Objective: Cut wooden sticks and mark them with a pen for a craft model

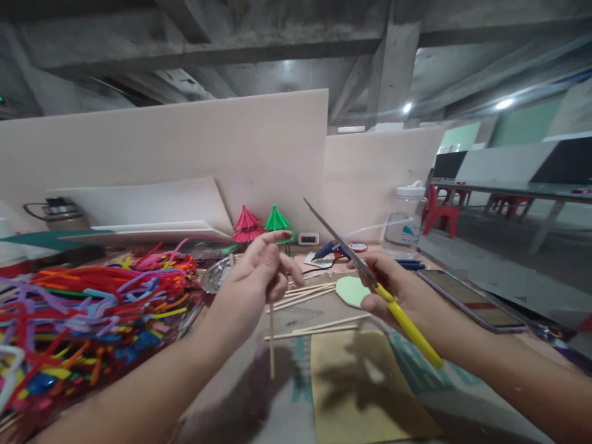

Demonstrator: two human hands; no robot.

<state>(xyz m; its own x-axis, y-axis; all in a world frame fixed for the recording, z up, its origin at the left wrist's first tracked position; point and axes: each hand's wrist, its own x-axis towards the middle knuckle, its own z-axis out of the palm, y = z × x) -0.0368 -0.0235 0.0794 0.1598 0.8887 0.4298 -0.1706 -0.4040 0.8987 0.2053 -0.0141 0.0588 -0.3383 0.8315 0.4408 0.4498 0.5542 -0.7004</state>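
Observation:
My left hand (266, 268) is raised over the middle of the table, its fingers curled and closed. A thin wooden stick (272, 345) hangs down from that hand, its upper part hidden by the fingers. In my right hand (388, 277) is a pair of scissors (407, 327) with yellow handles, its blades pointing up and to the left. The blades look closed together. Beneath the hands lie more wooden sticks (333, 332), a pale green rounded piece (350, 291) and a tan sheet (361, 382).
A heap of colourful pipe cleaners (102, 296) covers the left side. Behind stand a red paper-like tree (248, 225), a green one (277, 219), a small digital display (308, 239) and a blue glue gun (332, 250). A water bottle (404, 222) and a phone (472, 300) are right.

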